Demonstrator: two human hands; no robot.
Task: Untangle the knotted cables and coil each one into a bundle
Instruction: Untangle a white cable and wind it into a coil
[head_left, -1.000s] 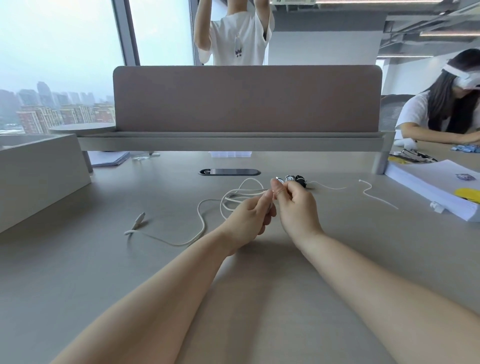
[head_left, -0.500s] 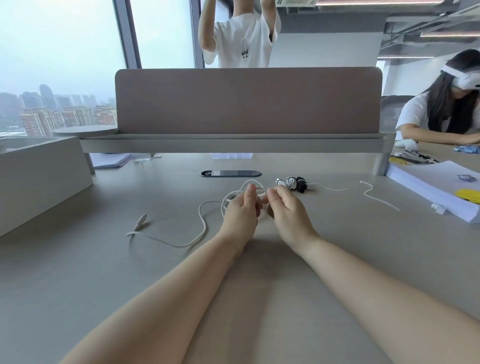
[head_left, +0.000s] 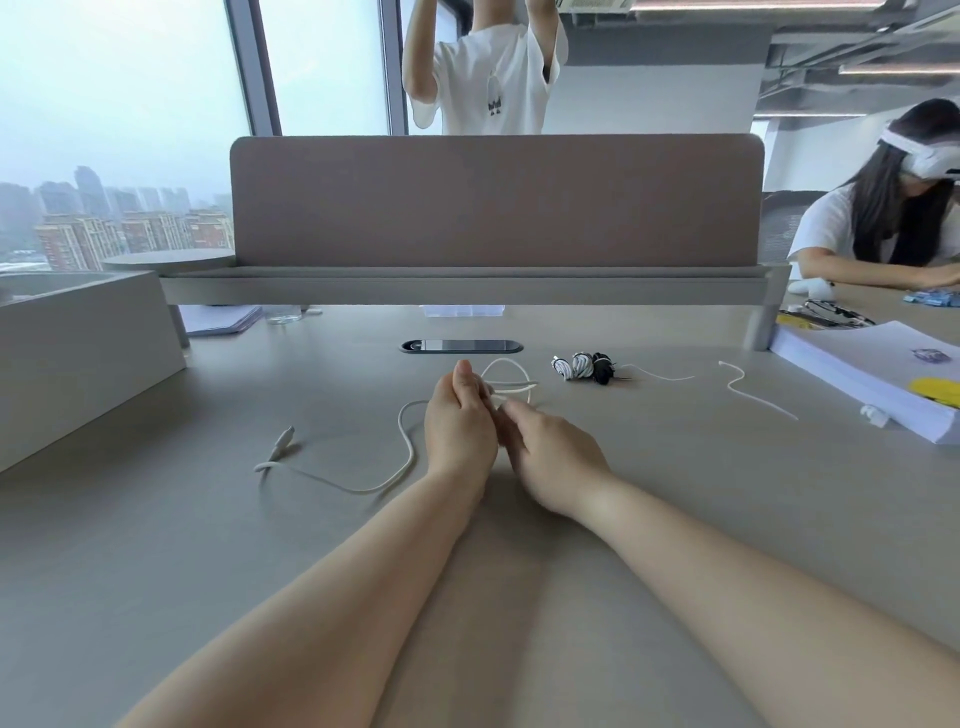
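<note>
Vs half a sec ago: my right hand (head_left: 553, 452) sits lower and nearer me, no longer level w/ the left hand (head_left: 460, 431), and its fingers point across at the left. The left has one digit upright and the rest curled, gripping the white cable (head_left: 410, 452). The cable's loop beyond the hands shows more fully now, just right of the left fingertips.

The cable lies on the bench (head_left: 156, 571). It runs from its plug at far left, curves up to the hands, then loops behind them. Coiled bundles (head_left: 582, 366) sit well to the right w/ a thin white cord (head_left: 753, 389) past them, same spots as before.

Hard to read: the right hand is motion-blurred. Its fingertips are at the cable, but I can't tell if they pinch it. The hands hide the stretch of cable betw. them.
</note>
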